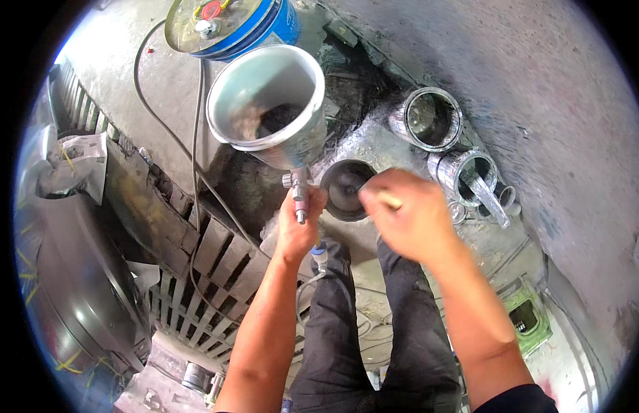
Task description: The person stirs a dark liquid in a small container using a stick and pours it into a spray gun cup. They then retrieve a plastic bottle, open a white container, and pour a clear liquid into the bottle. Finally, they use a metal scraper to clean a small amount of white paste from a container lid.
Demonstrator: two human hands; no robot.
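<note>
So the left hand is closed round a silvery metal spray gun, just below a big whitish round bucket in view. The right hand is motion-blurred, but its fingers are curled round a small pale-yellow piece; can't tell what that is. A dark grey round cup sits between the hands, and I honestly can't tell if it's fixed to the gun. Two paint-smeared metal cans stand off to the right.
</note>
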